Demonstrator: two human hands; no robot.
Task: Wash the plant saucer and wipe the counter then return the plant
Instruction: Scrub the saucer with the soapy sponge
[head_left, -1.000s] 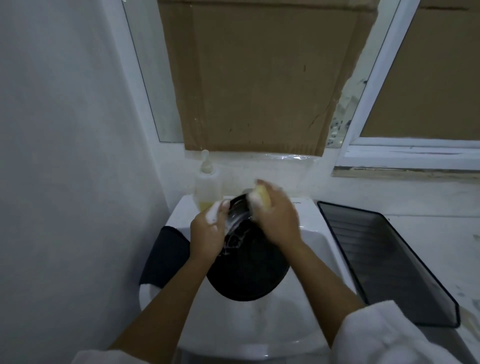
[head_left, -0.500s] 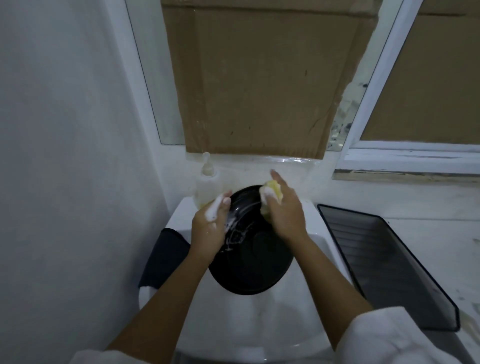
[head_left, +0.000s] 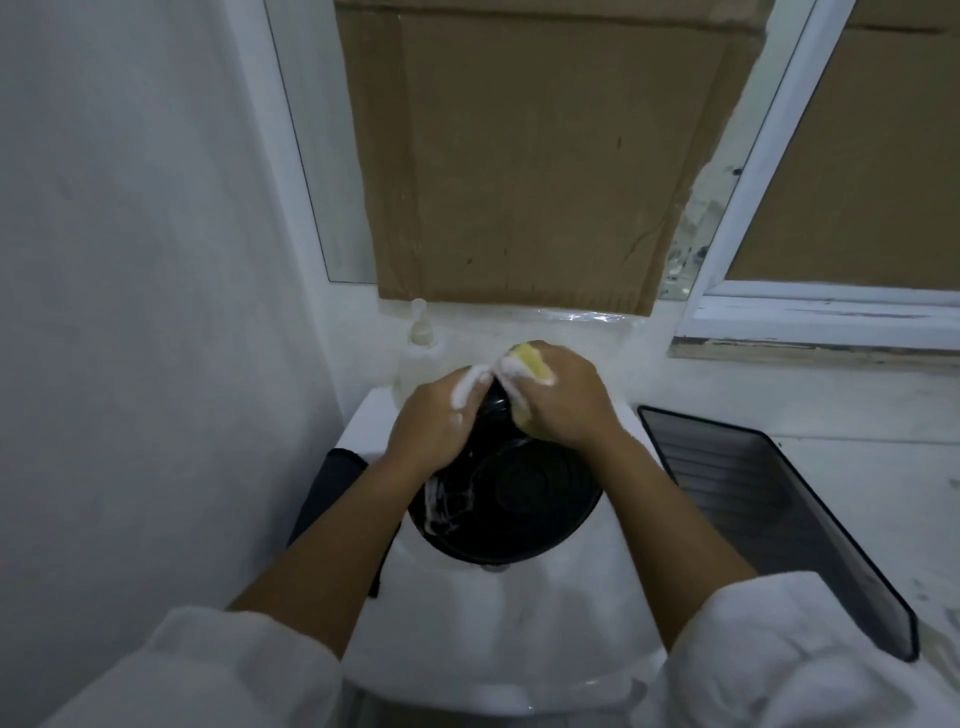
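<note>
Now, sudsy black saucer over sink.

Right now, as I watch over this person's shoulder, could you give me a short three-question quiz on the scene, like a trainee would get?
1. True or false: the right hand holds the yellow sponge.
2. The left hand holds the black saucer over: A) the white sink, B) a bucket, C) a stove.
3. What material covers most of the window behind the sink?

Key: 1 true; 2 A; 3 cardboard.
</note>
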